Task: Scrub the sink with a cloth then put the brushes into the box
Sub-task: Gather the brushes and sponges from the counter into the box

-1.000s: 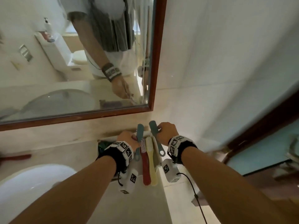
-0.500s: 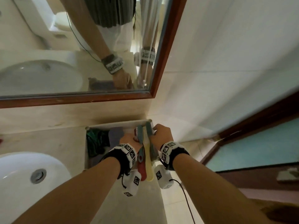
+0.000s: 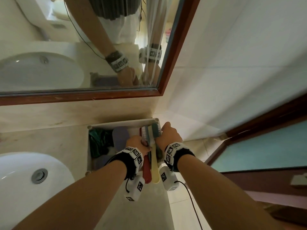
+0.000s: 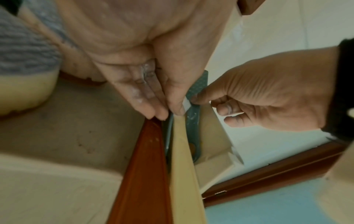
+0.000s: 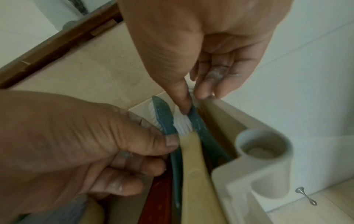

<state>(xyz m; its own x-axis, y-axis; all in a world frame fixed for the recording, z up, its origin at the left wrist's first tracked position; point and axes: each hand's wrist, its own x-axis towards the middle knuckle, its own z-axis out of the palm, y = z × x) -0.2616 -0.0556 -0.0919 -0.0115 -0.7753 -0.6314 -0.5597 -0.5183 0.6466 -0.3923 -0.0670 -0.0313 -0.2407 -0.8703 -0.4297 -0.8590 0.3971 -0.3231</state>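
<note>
A bundle of brushes lies along the right side of the white box (image 3: 123,123), with its bristle ends near the far wall. The red brush (image 3: 147,170) and yellow brush (image 3: 155,165) stick out over the near rim. Two teal brushes (image 3: 155,130) lie beside them. My left hand (image 3: 144,145) grips the bundle near its middle; its fingers (image 4: 153,98) press on the red handle (image 4: 145,166) and yellow handle (image 4: 184,166). My right hand (image 3: 163,130) pinches a teal brush (image 5: 199,128) between thumb and fingers (image 5: 203,89) next to the box's right wall (image 5: 226,121).
A green cloth (image 3: 99,140) and a purple pad (image 3: 120,136) lie in the box's left part. The white sink (image 3: 16,188) with its drain (image 3: 39,175) is at the left. A mirror (image 3: 83,47) hangs above the counter. The counter ends right of the box, by a brown door frame (image 3: 252,128).
Both hands have lowered the brush bundle into the box, and the raised teal brushes now lie down with the others. My head has tilted down, bringing the sink into view.
</note>
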